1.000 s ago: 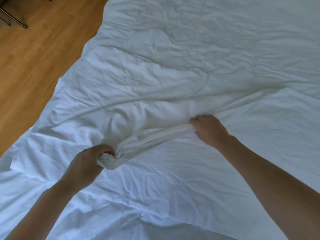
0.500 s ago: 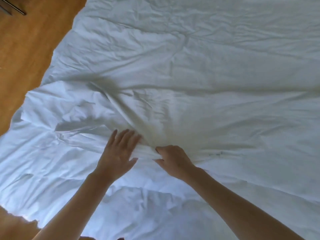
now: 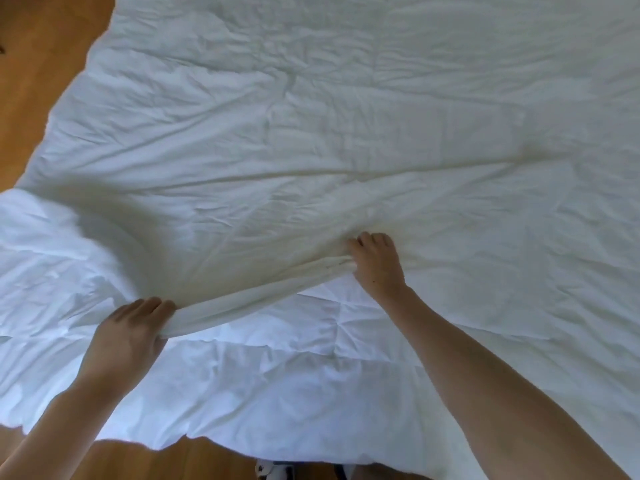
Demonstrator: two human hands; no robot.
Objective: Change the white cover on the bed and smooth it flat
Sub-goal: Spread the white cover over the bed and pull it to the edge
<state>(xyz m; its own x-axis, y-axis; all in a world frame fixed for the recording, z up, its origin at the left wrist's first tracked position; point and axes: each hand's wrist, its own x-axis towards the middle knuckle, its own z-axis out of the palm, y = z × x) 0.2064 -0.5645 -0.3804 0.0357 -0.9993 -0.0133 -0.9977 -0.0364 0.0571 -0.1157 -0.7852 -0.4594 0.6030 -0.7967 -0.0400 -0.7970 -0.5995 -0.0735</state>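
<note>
Wrinkled white fabric cover (image 3: 346, 133) lies spread across the bed, its near hem bunched into a taut rope-like roll. Left hand (image 3: 128, 336) grips the roll's left end, fingers (image 3: 152, 306) curled over it. Right hand (image 3: 375, 263) clamps the right end, fingers tucked under. Brighter white quilted duvet (image 3: 277, 375) shows below the hem. Wooden plank floor (image 3: 31, 81) on the left.

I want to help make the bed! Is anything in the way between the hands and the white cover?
Nothing visible is. The left hand and the right hand both already grip the bunched edge of the white cover, with the fabric stretched between them. Only a whiter layer shows under that edge.
</note>
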